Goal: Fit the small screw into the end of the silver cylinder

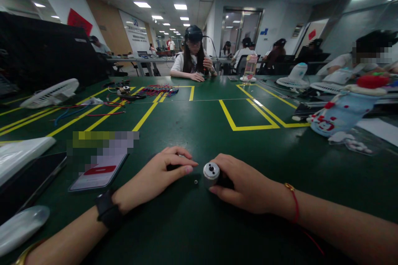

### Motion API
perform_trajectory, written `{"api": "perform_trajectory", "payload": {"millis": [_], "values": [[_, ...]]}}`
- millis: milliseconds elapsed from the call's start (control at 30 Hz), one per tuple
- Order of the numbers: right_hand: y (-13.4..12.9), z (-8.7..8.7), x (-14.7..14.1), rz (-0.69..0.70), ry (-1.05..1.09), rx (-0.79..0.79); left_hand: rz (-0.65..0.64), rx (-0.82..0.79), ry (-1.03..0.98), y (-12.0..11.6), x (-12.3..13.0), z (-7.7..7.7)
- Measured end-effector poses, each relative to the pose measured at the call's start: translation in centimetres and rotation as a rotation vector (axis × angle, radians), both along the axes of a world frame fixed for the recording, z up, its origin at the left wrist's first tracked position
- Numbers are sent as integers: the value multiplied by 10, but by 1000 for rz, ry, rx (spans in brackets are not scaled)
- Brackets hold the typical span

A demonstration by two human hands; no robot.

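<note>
Silver cylinder [211, 177] is over the near part of the green bench [186, 232], with a phone [105, 169] to the left, loose wires [160, 90] beyond and a light-blue cup [345, 109] rightward. One tiny metal piece [195, 181] lies just beside it. The right hand [239, 182] grips its side, holed end showing; the left hand [163, 169], relaxed and released, is near.

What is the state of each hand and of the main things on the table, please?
Left hand: open, seemingly empty
Right hand: curled around the metal cylinder
Metal cylinder: held, holed end facing the camera
Small ring-shaped part: lying on the table, not held
Phone: lying face up, screen lit
Red and blue wires: bunched together
White fan at left: spinning or not, cannot tell
</note>
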State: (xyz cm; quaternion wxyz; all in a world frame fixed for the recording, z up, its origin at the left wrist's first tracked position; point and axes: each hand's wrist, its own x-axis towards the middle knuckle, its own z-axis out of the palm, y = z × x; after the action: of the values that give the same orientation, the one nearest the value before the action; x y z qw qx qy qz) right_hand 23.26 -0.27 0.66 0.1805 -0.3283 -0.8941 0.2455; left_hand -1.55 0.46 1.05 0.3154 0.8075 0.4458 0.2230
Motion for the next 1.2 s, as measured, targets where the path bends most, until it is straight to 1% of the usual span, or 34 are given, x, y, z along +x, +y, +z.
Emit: {"api": "perform_trajectory", "payload": {"millis": [100,200,267,367,567,800,933,1100,1200], "values": [[0,1,-1,8,-5,0,104,-39,-89,0,0,0],[-1,2,-1,9,0,2,204,-73,-106,-1,0,-2],[-1,1,-1,6,4,5,242,-89,-110,-1,1,-2],[0,1,0,2,3,3,255,-85,-122,0,2,-2],[0,0,-1,-1,4,3,242,-53,-123,1,2,-3],[0,0,0,-1,10,5,227,-78,-103,1,1,-5],[-1,0,0,0,6,4,167,-81,-76,-1,1,-4],[0,-1,-1,-8,3,11,11,22,45,-6,1,1],[0,-1,-1,-7,-2,10,-40,63,100,-8,1,2]]}}
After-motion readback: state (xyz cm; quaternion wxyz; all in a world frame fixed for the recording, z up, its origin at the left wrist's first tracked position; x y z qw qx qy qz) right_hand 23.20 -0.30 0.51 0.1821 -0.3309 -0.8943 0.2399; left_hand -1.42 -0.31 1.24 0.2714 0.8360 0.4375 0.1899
